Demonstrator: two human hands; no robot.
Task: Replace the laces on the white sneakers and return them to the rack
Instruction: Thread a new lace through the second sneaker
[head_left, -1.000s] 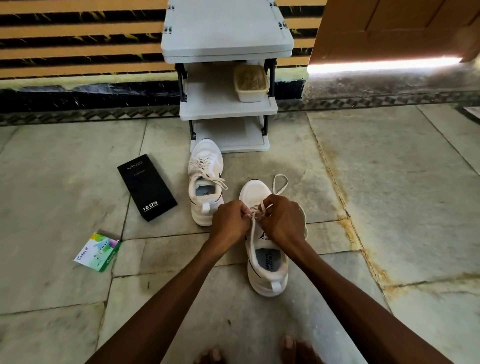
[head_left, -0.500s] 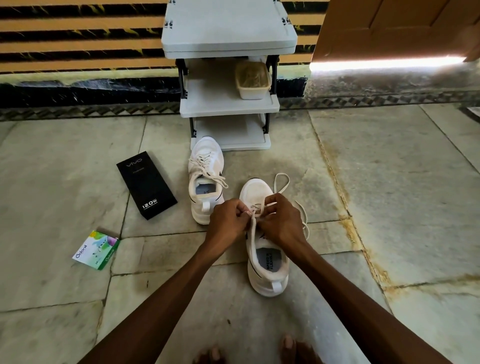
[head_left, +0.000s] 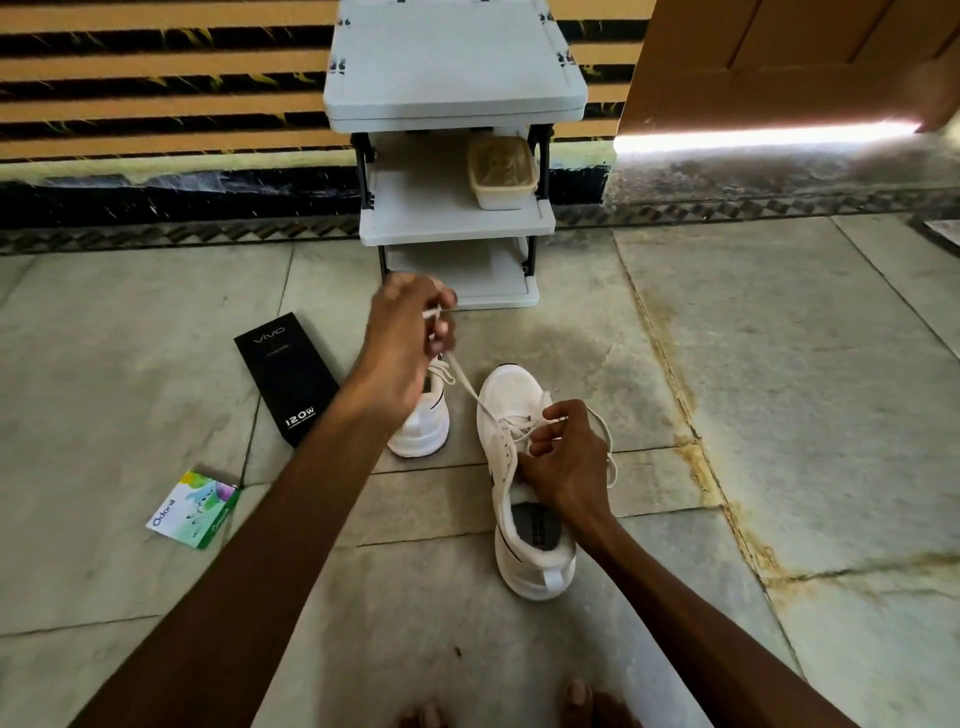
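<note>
The left hand (head_left: 410, 332) is raised above the floor (head_left: 779, 364), its fingers curled tight and pinching the end of the white lace (head_left: 464, 382). The lace runs taut and slanting down to the eyelets of the near sneaker (head_left: 511, 389). The right hand (head_left: 569, 460) rests on that sneaker's tongue, fingers curled and gripping the lace where it crosses; a loose strand hangs just right of it. The near sneaker lies on the floor, toe toward the rack (head_left: 452, 78). The second sneaker (head_left: 423, 431) stands just left of it, partly hidden behind the left hand. A black box (head_left: 285, 374) and a small packet (head_left: 195, 509) lie further left.
</note>
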